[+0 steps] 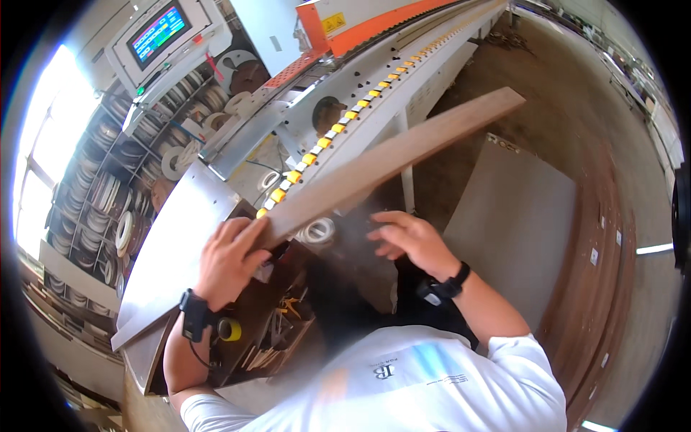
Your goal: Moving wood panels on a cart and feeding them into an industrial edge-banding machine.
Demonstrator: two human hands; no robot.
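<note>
So the left hand (229, 261) is clamped around the near end of a long brown wooden board (392, 160), fingers curled over the top edge, and that one hand looks like it's carrying the whole thing. The board runs from near-left up toward the far right, tilted and in the air, crossing over the row of yellow rollers (338, 126) on the big white edge-banding machine (374, 86).

The right hand (407, 241) is open with fingers spread, hovering just below the board's near stretch. It's motion-blurred, so I honestly can't tell if the fingertips are brushing the underside or are just clear of it. It's definitely not wrapped around anything.

What could go sideways, in my opinion:
- One hand at the very end of a long board means lots of leverage. If that grip slackens, the far end drops and whacks the rollers or the grey panel (515, 230) leaning near the right.
- The far tip swings wide with any small wrist turn, so it could clip the machine's orange housing (360, 29).
- Right below the left wrist there's an open drawer of clutter with a yellow tape roll (229, 329), and the board's near end could catch on that stuff.

The control screen (158, 32) sits far left above racks of edging rolls (115, 194).
</note>
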